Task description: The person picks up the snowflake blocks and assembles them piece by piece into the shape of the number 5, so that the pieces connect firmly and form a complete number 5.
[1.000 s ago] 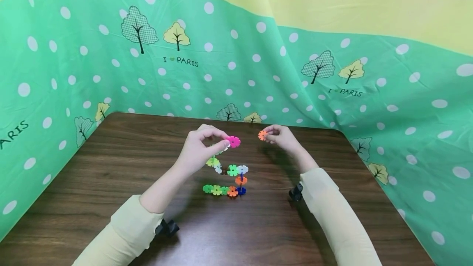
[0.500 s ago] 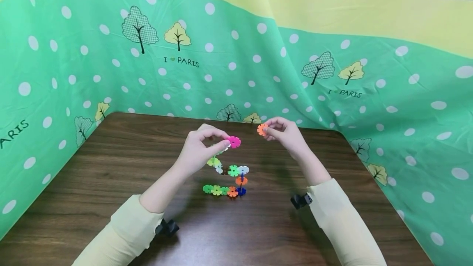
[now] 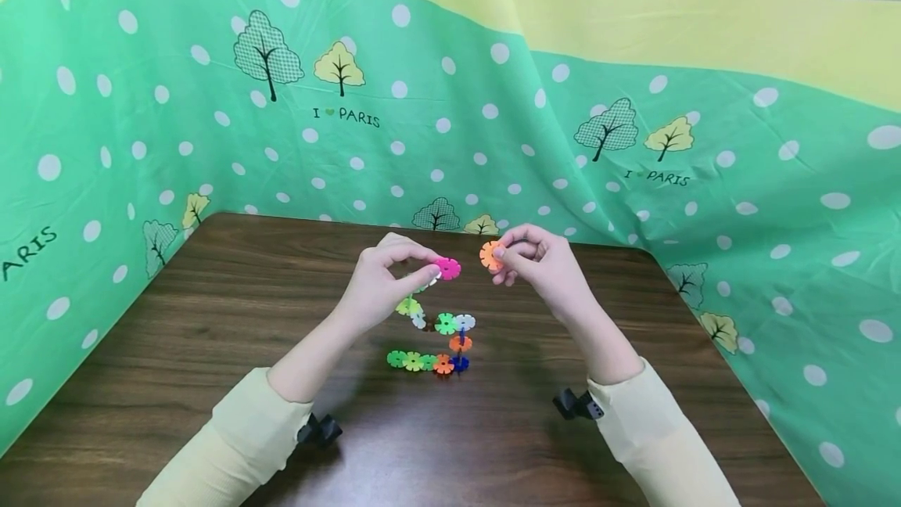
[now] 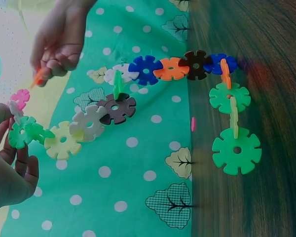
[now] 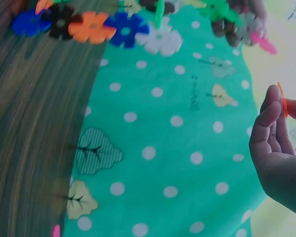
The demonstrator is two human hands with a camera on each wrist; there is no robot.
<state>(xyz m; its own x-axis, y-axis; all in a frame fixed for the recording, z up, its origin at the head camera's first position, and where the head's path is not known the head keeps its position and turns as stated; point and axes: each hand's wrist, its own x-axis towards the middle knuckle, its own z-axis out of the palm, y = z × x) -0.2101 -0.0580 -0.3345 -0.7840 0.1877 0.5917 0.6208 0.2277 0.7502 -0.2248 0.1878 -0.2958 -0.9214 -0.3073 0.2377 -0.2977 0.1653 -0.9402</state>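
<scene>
A chain of interlocked, notched plastic snowflake discs (image 4: pixel 146 70) climbs from the table in a zigzag of green, yellow, orange, blue, white and dark brown pieces. My left hand (image 3: pixel 376 280) pinches its upper end, where a pink snowflake disc (image 3: pixel 448 268) sticks out beyond the fingertips. In the left wrist view a white disc beside the pink one is partly covered by the fingers. Between thumb and fingers, my right hand (image 3: pixel 542 264) holds an orange snowflake disc (image 3: pixel 490 256). A small gap separates it from the pink disc. The right wrist view shows this orange disc edge-on.
Beneath the hands lies a dark wood-grain table (image 3: pixel 211 319). Green and yellow printed cloth (image 3: pixel 436 139) hangs behind it and along both sides. A small pink piece (image 4: pixel 193 123) shows near the table's far edge in the left wrist view.
My right hand has lifted the orange disc a little and brought it left, closer to the pink disc, with its flat face turned more to the head view. The left hand has barely moved.
</scene>
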